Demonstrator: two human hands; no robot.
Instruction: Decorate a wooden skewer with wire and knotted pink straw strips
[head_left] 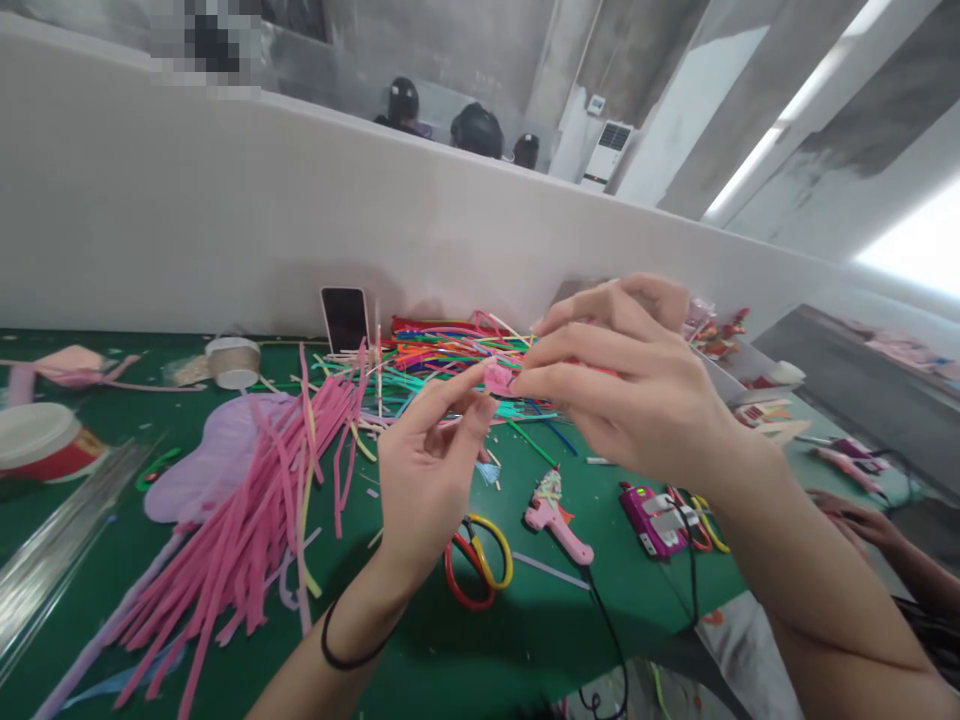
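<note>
Your left hand (431,450) and right hand (630,385) both pinch a small, unfinished pink piece (496,377) above the scissors (480,560); pink strips (247,520) beside them lie unused.

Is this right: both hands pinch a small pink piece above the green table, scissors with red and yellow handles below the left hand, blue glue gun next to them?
Not quite: the glue gun is pink, not blue, as the head view shows. The rest holds: the left hand and right hand pinch a small pink piece above the green table, with the scissors with red and yellow handles below the left hand.
</note>
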